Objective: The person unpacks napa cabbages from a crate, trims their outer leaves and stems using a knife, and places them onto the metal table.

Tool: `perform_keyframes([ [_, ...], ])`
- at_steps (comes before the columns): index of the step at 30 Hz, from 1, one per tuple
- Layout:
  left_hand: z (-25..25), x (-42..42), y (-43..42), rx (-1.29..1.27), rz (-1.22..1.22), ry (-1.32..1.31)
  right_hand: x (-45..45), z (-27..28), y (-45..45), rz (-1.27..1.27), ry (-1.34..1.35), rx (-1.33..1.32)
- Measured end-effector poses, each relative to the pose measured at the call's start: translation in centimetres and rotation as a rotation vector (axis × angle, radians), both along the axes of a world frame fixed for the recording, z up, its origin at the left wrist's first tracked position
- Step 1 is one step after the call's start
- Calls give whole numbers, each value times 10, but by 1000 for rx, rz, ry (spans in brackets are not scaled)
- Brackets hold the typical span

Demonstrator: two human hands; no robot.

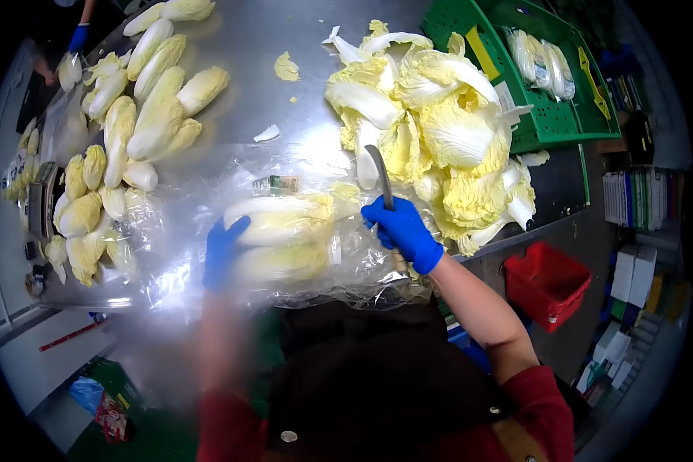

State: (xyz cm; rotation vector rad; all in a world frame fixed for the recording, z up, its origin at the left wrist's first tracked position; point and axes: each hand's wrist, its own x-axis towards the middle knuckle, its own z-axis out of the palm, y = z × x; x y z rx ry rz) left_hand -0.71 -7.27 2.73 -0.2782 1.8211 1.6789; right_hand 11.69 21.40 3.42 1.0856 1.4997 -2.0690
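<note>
My right hand (402, 232), in a blue glove, is closed around the handle of a knife (379, 171) whose curved dark blade points up and away from me. Two pale Chinese cabbages (281, 219) lie side by side on clear plastic bags (369, 285) in front of me, with a small printed label (276, 184) just beyond them. Also in a blue glove, my left hand (225, 250) is at the left end of these cabbages; a blur covers it, and its grip cannot be made out.
Loose cabbage leaves (454, 131) are heaped at the right, beside a green crate (547, 119) with wrapped cabbages. Several whole cabbages (154, 115) lie at the left. A red basket (548, 285) stands low at the right. Another person's gloved hand (79, 38) shows at the upper left.
</note>
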Motion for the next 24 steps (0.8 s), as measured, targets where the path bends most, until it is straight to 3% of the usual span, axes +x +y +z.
perform_keyframes([
  [1, 2, 1, -1, -98, -17, 38, -2, 10, 0, 13, 52, 221],
  [2, -23, 5, -15, -432, -179, 387, -3, 17, -2, 69, 253, 494],
  [3, -17, 15, -10, -544, -152, 544, -2, 25, -3, 123, 454, 767],
  [5, 7, 35, 16, -758, -93, 863, -8, 51, -17, 230, 662, 779],
  [6, 15, 36, 18, -750, -203, 1033, -7, 64, -26, 398, 550, 640],
  [9, 22, 35, 29, -637, -421, 1150, -7, 21, -59, 472, 759, 786],
  [11, 2, 33, 26, -790, -601, 1174, -10, -10, -66, 591, 663, 814],
  [15, -24, 26, 19, -794, -599, 1077, -27, -9, -58, 922, 609, 751],
  [19, -31, 21, 10, -687, -511, 1052, -4, -8, -23, 948, 763, 600],
  [23, -29, 25, 19, -732, -513, 1049, 13, -11, -12, 721, 438, 523],
  [24, -30, 24, 19, -737, -513, 1061, 15, 1, -13, 718, 473, 567],
])
